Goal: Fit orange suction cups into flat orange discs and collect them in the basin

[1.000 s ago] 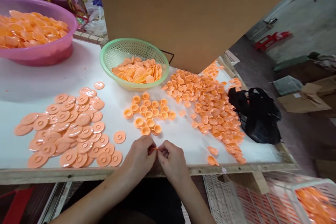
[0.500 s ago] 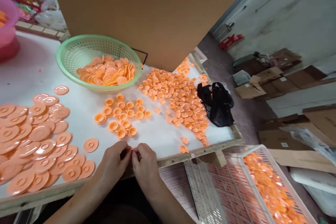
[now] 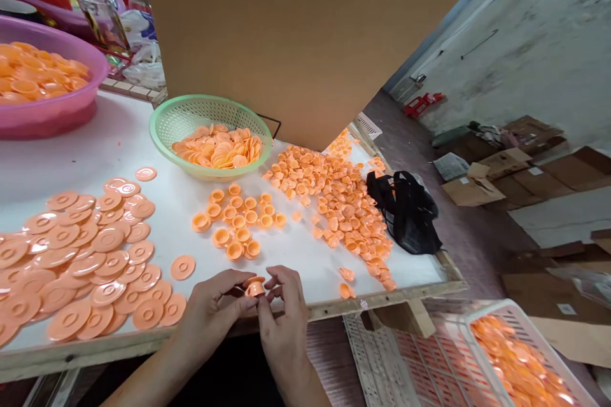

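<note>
Near the front edge of the table I hold a small orange plastic cup (image 3: pixel 255 287), wide-rimmed and roughly upright. The fingers and thumb of my left hand (image 3: pixel 217 302) pinch it from the left. My right hand (image 3: pixel 285 311) grips it from the other side, thumb low on the cup and fingers curled. Just beyond my hands stand several orange cups (image 3: pixel 238 221) in a loose cluster. Flat orange saucers (image 3: pixel 107 238) lie overlapping to the left, with a single saucer (image 3: pixel 182 267) close to my left hand.
A green colander (image 3: pixel 160 143) holds orange discs; a pink basin (image 3: pixel 48 121) stands at the far left. Right of the cup cluster lies a heap of small cups (image 3: pixel 344 194), beside a black bag (image 3: pixel 410 213). A large cardboard sheet (image 3: pixel 305 38) rises behind. Below right is a filled crate (image 3: pixel 513 308).
My hands have parted slightly and the cup between them now shows clearly. The view has shifted, bringing more of the pink basin in at the left.
</note>
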Motion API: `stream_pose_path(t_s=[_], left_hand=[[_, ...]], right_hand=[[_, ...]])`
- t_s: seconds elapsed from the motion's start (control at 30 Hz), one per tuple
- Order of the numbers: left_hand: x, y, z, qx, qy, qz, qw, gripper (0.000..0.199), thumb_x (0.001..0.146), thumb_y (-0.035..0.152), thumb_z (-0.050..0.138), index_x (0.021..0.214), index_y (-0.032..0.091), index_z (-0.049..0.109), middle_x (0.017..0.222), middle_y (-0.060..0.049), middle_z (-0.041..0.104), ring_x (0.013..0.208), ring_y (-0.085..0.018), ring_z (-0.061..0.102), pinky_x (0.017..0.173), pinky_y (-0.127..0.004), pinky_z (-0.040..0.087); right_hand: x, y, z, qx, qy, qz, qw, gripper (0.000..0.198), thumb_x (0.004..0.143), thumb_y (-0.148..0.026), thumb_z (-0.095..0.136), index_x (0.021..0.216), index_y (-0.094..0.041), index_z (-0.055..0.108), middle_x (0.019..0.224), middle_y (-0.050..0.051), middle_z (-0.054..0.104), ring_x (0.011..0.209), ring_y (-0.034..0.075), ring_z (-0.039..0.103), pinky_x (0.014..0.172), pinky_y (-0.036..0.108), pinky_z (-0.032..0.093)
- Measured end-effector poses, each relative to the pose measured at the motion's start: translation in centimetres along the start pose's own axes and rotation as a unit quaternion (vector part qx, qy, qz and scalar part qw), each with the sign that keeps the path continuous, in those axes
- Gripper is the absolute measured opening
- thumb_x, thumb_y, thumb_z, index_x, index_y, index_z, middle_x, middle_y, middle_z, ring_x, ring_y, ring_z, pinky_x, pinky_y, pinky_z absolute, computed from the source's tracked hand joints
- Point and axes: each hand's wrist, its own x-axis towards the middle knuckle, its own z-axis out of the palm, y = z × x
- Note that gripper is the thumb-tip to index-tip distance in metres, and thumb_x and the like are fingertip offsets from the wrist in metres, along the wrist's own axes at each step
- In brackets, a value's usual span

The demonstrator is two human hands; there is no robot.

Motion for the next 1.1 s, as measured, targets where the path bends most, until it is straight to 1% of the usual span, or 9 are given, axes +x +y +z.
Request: stream_pose_path(t_s=[0.13,0.33,0.53,0.67,0.8,0.9,0.97,1.03,1.1], left_hand=[[-0.3,0.3,-0.2,0.012,-0.012,0.016,1.000,0.029,0.087,0.040,0.061,0.109,0.022,0.066,0.110,-0.005,0.069,0.097,-0.018,0.065,0.088,-0.029,0.052],[-1.3,0.2,0.5,0.177,0.039,0.133,0.974,0.018,0.092,0.031,0.054,0.106,0.025,0.064,0.099,-0.003,0.068,0.091,-0.015,0.062,0.080,-0.025,0.050],[-2.1,0.3,1.4,0.226,0.053,0.200,0.952,0.016,0.094,0.021,0.049,0.104,0.023,0.062,0.090,-0.003,0.064,0.081,-0.013,0.059,0.076,-0.024,0.047],[-1.0,-0.2,1.3,0.222,0.027,0.157,0.962,0.017,0.094,0.027,0.048,0.102,0.023,0.062,0.090,-0.002,0.065,0.080,-0.013,0.060,0.074,-0.024,0.046],[1.3,-0.6,1.6,0.233,0.015,0.031,0.972,0.028,0.095,0.039,0.043,0.090,0.022,0.065,0.079,-0.001,0.067,0.071,-0.015,0.060,0.065,-0.025,0.044],[2.4,-0.9,1.7,0.287,0.019,-0.006,0.958,0.034,0.094,0.041,0.042,0.082,0.020,0.066,0.074,-0.003,0.067,0.068,-0.017,0.060,0.064,-0.027,0.041],[2.2,-1.1,1.0,0.310,0.025,-0.001,0.951,0.033,0.092,0.043,0.045,0.087,0.020,0.068,0.071,-0.003,0.066,0.064,-0.017,0.059,0.063,-0.027,0.040],[1.5,-1.2,-0.8,0.317,0.046,0.012,0.947,0.033,0.090,0.046,0.048,0.096,0.021,0.069,0.074,-0.002,0.067,0.065,-0.016,0.059,0.064,-0.027,0.042],[0.6,-1.1,-3.7,0.347,0.105,0.022,0.932,0.032,0.090,0.045,0.049,0.099,0.023,0.070,0.080,-0.002,0.068,0.069,-0.017,0.060,0.066,-0.027,0.043]], right_hand=[[0.2,-0.5,0.2,-0.004,-0.043,-0.028,0.999,0.025,0.089,-0.013,0.049,0.109,-0.022,0.061,0.097,0.005,0.064,0.087,0.016,0.061,0.075,0.028,0.052],[-0.6,-1.0,0.8,-0.004,-0.011,-0.018,1.000,0.021,0.083,-0.009,0.046,0.096,-0.021,0.057,0.082,0.003,0.059,0.071,0.015,0.057,0.062,0.027,0.048],[-2.1,-0.5,1.5,0.050,0.009,0.034,0.998,0.019,0.079,-0.012,0.046,0.095,-0.021,0.052,0.076,0.001,0.054,0.062,0.015,0.053,0.057,0.026,0.046],[-1.4,0.0,1.5,0.058,0.000,0.065,0.996,0.022,0.074,-0.010,0.046,0.092,-0.019,0.055,0.075,0.001,0.059,0.065,0.015,0.056,0.059,0.026,0.046],[1.5,0.5,0.5,0.026,-0.099,0.146,0.984,0.023,0.071,-0.009,0.047,0.083,-0.018,0.064,0.073,0.001,0.064,0.060,0.013,0.056,0.056,0.024,0.045],[3.7,1.1,-0.9,-0.005,-0.175,0.129,0.976,0.030,0.071,-0.010,0.050,0.091,-0.019,0.072,0.082,0.002,0.066,0.067,0.013,0.059,0.064,0.024,0.048],[5.2,1.8,-2.1,-0.012,-0.212,0.115,0.970,0.036,0.071,-0.013,0.055,0.102,-0.021,0.072,0.090,0.002,0.067,0.066,0.013,0.059,0.064,0.025,0.049],[6.8,3.1,-3.4,-0.033,-0.187,0.121,0.974,0.038,0.073,-0.019,0.057,0.109,-0.021,0.070,0.093,0.003,0.067,0.061,0.013,0.057,0.061,0.027,0.049],[8.7,4.8,-4.7,-0.126,-0.080,0.116,0.982,0.035,0.075,-0.023,0.057,0.107,-0.017,0.070,0.094,0.007,0.066,0.063,0.015,0.057,0.064,0.031,0.049]])
